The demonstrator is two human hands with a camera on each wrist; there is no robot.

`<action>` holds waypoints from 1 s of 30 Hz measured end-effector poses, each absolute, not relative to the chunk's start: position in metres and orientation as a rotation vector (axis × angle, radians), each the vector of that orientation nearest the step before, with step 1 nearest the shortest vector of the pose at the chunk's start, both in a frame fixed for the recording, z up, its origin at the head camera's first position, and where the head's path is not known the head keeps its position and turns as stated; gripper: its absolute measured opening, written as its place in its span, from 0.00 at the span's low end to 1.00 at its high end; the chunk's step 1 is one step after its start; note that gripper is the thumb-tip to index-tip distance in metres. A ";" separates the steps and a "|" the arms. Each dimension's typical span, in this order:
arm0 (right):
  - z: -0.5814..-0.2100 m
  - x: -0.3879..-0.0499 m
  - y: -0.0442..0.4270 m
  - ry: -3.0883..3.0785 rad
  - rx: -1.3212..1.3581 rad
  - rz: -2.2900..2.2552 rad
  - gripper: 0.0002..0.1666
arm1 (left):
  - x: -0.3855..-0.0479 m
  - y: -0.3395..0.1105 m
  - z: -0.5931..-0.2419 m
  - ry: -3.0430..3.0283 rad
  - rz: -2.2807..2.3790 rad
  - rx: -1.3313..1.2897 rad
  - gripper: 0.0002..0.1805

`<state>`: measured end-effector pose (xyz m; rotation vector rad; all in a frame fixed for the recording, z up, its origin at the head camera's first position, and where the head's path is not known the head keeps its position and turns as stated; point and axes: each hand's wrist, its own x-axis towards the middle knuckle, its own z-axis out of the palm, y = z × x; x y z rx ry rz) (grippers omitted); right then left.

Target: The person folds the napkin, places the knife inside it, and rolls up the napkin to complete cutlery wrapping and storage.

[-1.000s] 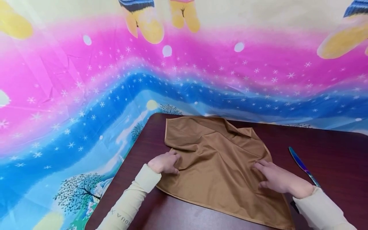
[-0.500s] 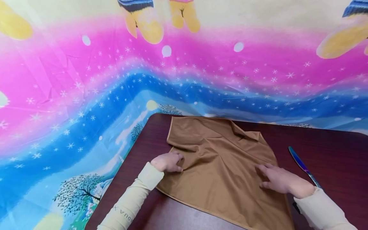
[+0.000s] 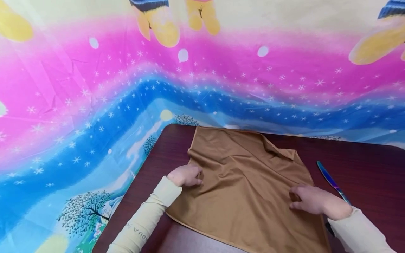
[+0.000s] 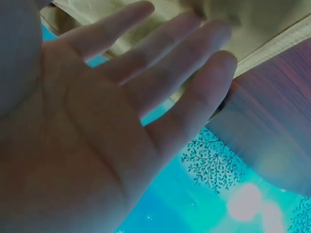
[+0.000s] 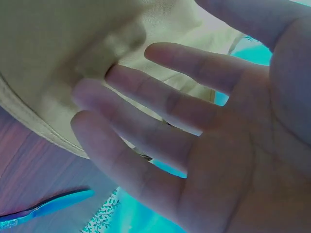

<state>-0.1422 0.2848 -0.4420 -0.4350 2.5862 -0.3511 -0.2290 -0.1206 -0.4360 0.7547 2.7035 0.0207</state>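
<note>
A brown cloth with a stitched hem lies wrinkled on the dark wooden table. Its far right corner is turned over in a fold. My left hand rests on the cloth near its left edge, and the left wrist view shows the fingers spread and nearly straight. Over on the right side, my right hand touches the cloth with extended fingers. The palm fills much of the right wrist view and grips nothing. Creases run across the cloth between the two hands.
A table knife with a blue-purple sheen lies right of the cloth, its handle end partly hidden by the right arm. A small dark object shows beside the right sleeve. Behind the table hangs a colourful printed backdrop.
The cloth's far corners have shifted to the right, and the fold at its left edge has opened out. My right hand has moved slightly right; my left hand moved a little right too.
</note>
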 end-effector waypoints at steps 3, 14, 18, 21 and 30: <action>-0.438 -0.146 0.285 2.629 -0.445 -0.360 0.21 | -0.230 -0.119 -0.438 2.769 -0.017 0.747 0.18; -0.431 -0.171 0.278 2.944 -0.435 -0.323 0.20 | -0.228 -0.112 -0.443 2.924 -0.002 0.785 0.24; -0.434 -0.184 0.276 2.962 -0.450 -0.345 0.18 | -0.226 -0.108 -0.448 2.889 -0.002 0.825 0.29; -0.436 -0.193 0.274 2.964 -0.496 -0.386 0.21 | -0.226 -0.107 -0.450 2.847 0.001 0.822 0.32; -0.437 -0.208 0.275 2.922 -0.552 -0.408 0.27 | -0.225 -0.108 -0.451 2.725 -0.001 0.769 0.39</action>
